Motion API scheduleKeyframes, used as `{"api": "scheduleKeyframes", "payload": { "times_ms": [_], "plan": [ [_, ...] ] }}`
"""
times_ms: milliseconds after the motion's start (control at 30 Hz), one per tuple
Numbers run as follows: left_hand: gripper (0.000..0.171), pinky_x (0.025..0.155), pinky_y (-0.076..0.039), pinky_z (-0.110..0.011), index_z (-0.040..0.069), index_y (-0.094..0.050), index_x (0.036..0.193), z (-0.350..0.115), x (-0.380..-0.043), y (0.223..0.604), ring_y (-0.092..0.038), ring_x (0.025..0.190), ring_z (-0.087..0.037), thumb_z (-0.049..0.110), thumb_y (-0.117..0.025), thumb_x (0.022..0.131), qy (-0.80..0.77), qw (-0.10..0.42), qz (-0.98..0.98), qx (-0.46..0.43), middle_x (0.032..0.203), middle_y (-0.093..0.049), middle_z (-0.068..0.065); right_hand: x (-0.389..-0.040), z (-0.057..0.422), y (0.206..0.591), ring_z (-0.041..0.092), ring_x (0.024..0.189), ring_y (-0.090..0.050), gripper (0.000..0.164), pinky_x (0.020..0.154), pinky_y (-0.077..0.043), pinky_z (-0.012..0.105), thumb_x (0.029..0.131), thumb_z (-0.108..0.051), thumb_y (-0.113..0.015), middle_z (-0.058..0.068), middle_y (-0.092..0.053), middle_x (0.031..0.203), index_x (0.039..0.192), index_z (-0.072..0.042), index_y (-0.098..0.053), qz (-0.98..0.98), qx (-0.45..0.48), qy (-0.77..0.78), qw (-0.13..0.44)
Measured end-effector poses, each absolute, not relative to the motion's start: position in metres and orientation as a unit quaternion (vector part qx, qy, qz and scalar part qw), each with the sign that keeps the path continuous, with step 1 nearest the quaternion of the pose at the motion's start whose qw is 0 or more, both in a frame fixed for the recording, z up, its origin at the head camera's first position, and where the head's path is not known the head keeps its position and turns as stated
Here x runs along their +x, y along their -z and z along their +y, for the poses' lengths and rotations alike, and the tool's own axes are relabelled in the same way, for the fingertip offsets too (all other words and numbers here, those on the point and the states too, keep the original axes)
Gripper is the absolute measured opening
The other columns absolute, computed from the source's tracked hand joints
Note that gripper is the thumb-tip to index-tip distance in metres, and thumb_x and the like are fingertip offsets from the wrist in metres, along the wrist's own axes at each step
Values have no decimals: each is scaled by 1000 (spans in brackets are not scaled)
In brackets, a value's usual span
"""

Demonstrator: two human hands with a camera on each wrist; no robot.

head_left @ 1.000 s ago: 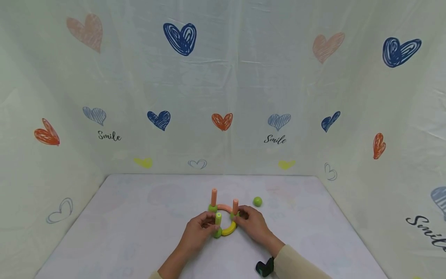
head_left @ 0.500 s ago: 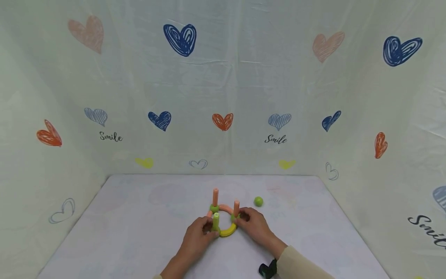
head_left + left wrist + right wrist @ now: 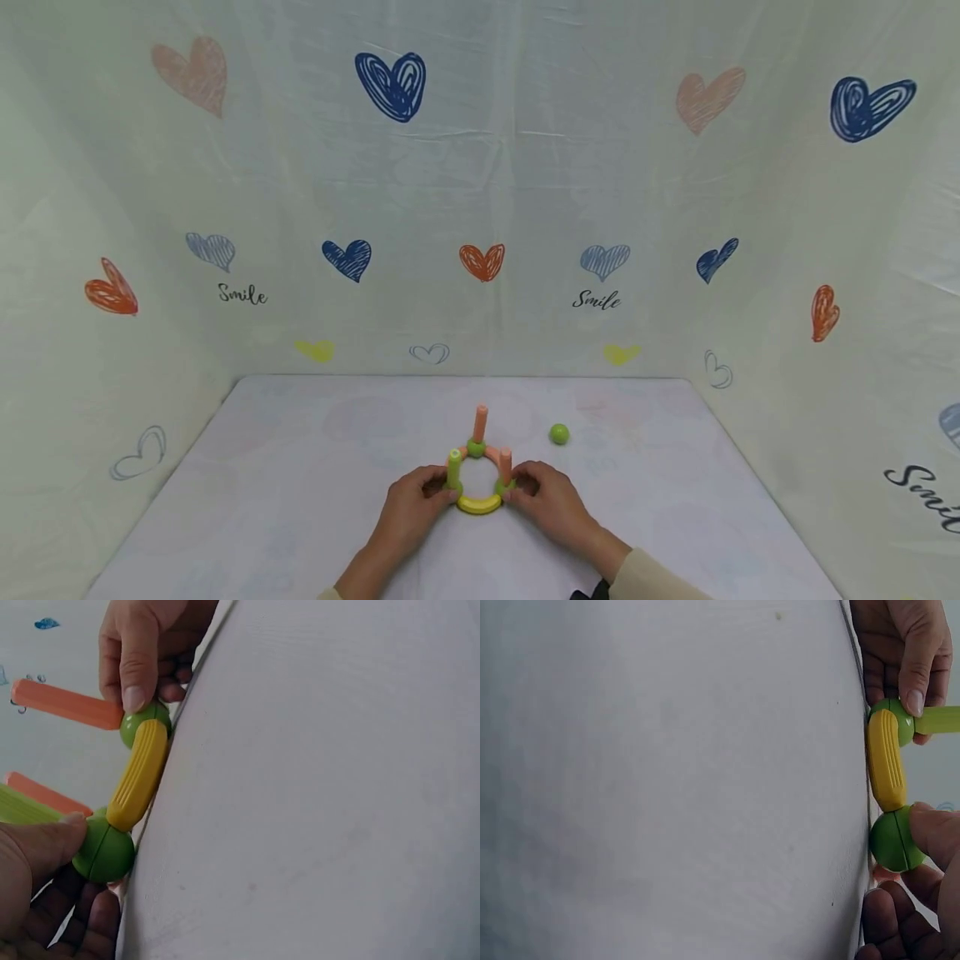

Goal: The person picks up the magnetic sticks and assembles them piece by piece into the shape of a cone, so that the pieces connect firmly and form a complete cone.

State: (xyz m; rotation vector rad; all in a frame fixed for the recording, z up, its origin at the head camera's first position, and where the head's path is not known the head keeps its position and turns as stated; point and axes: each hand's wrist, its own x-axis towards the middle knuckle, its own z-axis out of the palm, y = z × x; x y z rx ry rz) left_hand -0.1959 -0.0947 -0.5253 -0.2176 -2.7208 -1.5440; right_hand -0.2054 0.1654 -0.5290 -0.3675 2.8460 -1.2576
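On the table lies a ring of toy building pieces, curved bars joined by green balls. A yellow curved bar (image 3: 479, 506) forms its near side and orange curved bars its far sides. From the balls rise a light green rod (image 3: 454, 468) at the left, an orange rod (image 3: 506, 465) at the right and another orange rod (image 3: 481, 423) at the back. My left hand (image 3: 411, 505) pinches the near-left green ball (image 3: 105, 851) between thumb and fingers. My right hand (image 3: 551, 505) pinches the near-right green ball (image 3: 896, 840). Fingertips behind the balls are partly hidden.
A loose green ball (image 3: 559, 434) lies on the white table (image 3: 300, 467), behind and right of the ring. A patterned curtain (image 3: 480, 167) closes off the back and sides. Part of a black object (image 3: 596, 592) shows by the right sleeve.
The ring has turned clockwise as seen from above; its yellow bar swung from the right to the near side. My left hand shifted left with its ball, my right hand slightly nearer.
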Motion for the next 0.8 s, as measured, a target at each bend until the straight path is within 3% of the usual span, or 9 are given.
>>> {"api": "scheduleKeyframes", "payload": {
  "times_ms": [200, 500, 800],
  "plan": [
    [33, 84, -60, -33, 9, -73, 119, -101, -199, 525, -72, 99, -16, 22, -84, 91, 503, -18, -860, -79, 111, -76, -2, -199, 165, 530, 2, 80, -56, 28, 70, -48, 23, 91, -37, -82, -9, -67, 96, 109, -18, -72, 904, -125, 409, 15],
    [36, 83, -59, -29, 10, -72, 121, -101, -200, 524, -69, 99, -14, 25, -84, 91, 514, -35, -854, -74, 113, -74, -3, -198, 180, 518, 8, 84, -59, 28, 70, -49, 24, 93, -33, -81, -6, -69, 99, 114, -16, -73, 890, -135, 429, 77],
    [31, 79, -56, -23, 10, -72, 118, -102, -200, 531, -68, 96, -13, 25, -83, 92, 527, -27, -846, -83, 112, -74, -3, -231, 209, 509, 13, 91, -61, 31, 70, -51, 24, 95, -23, -80, 0, -69, 104, 122, -9, -71, 900, -3, 432, -63]
  ]
}}
